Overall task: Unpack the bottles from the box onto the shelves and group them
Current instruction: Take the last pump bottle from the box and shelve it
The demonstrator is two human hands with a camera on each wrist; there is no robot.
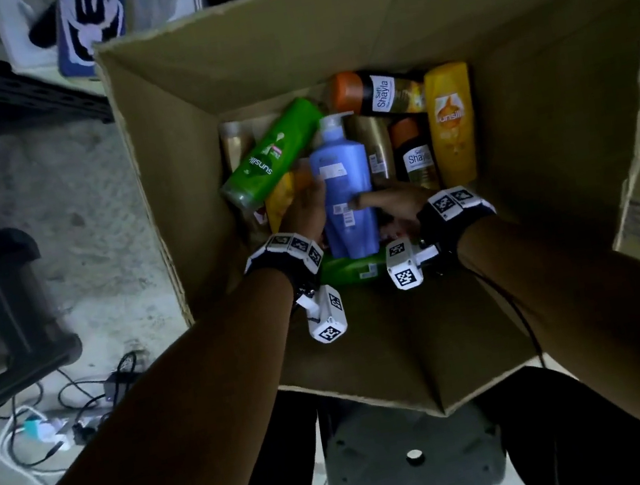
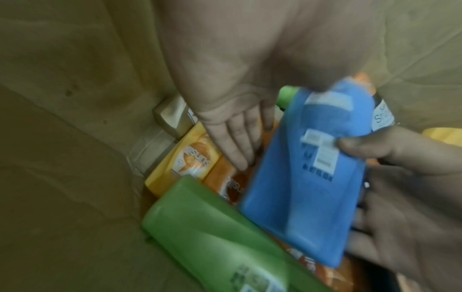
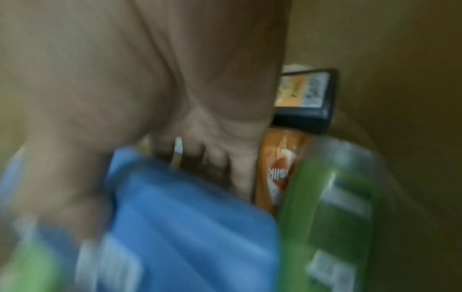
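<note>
- Now the blue pump bottle sits inside the cardboard box, above the other bottles, between both hands.
- Right hand grips its side, thumb across the label.
- Left hand lies straight-fingered along its other edge; both forearms reach down into the box.

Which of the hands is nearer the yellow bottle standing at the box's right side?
Right. The right hand grips the blue bottle just beside the yellow bottle; the left hand is on the blue bottle's far side.

Matt brown cardboard box, smooth glossy plastic blue bottle, rough concrete floor
</note>
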